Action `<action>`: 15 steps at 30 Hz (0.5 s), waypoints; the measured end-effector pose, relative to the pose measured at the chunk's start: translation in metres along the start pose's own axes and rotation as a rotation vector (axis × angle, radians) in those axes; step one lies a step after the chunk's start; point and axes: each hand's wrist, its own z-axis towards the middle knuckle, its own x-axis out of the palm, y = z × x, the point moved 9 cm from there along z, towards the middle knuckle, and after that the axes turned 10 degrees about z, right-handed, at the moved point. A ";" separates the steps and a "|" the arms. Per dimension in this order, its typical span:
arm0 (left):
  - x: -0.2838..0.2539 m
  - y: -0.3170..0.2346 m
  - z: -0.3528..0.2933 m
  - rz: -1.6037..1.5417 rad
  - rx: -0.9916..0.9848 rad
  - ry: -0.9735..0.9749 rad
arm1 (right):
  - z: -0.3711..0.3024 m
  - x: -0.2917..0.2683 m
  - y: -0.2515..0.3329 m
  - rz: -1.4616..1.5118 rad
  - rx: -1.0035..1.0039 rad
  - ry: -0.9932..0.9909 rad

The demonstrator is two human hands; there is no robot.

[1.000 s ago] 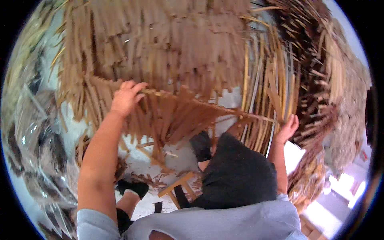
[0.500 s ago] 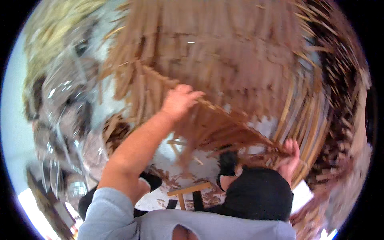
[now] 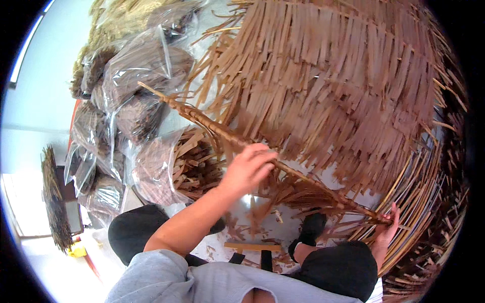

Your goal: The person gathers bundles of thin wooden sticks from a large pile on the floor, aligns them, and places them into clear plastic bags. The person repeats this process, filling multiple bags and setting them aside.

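A thatch panel (image 3: 323, 188), made of brown strips hung along a thin pole, slants across in front of me from upper left to lower right. My left hand (image 3: 246, 167) is closed over the middle of its pole from above. At the pole's right end, my right hand (image 3: 387, 231) is closed around it, palm partly hidden. The strips hang down toward my feet, slightly blurred. Beyond the pole lies a wide stack of similar brown thatch panels (image 3: 328, 86), overlapping in rows.
Bent rods (image 3: 417, 194) lie bunched at the right. To the left are clear plastic bags (image 3: 144, 65) of thatch, one opening on loose brown strips (image 3: 198, 164). A dark bundle (image 3: 55, 202) stands far left. Near my feet are a wooden bar (image 3: 252, 247) and scattered scraps.
The view has swung left, so the stack and bags appear farther right. The panel's left end now shows raised clear of the stack, over the bags. Both hands keep hold of the pole.
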 end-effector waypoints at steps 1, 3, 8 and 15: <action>-0.023 0.005 -0.003 0.042 0.072 -0.081 | 0.012 -0.009 0.004 0.021 -0.028 -0.003; -0.080 0.043 -0.017 0.220 -0.018 -0.291 | 0.018 -0.005 0.007 -0.017 -0.029 0.007; -0.169 0.331 -0.073 -0.571 -0.910 -1.044 | 0.047 -0.015 -0.003 -0.041 -0.004 0.059; -0.105 0.377 0.028 -1.125 -0.749 -0.530 | 0.032 0.018 0.016 -0.034 0.022 0.189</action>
